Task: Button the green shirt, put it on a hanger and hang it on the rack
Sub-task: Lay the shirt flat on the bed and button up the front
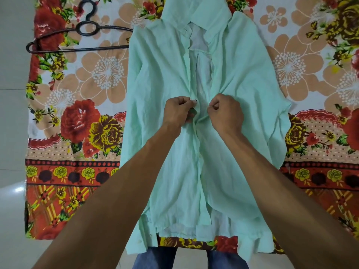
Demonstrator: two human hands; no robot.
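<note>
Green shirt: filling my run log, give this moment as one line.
step: buttoning | green shirt: flat, upper placket open | left hand, right hand: pinching placket edges mid-front | hanger: unused, beside shirt

We see the shirt (pixel 229 78) lying flat on a sheet (pixel 77 117) on the floor (pixel 11 113). The hanger (pixel 77 35) lies on the sheet, left of the shirt's collar.

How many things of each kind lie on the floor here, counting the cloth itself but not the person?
Green shirt: 1
Dark hanger: 1
Floral cloth: 1
Total: 3
</note>
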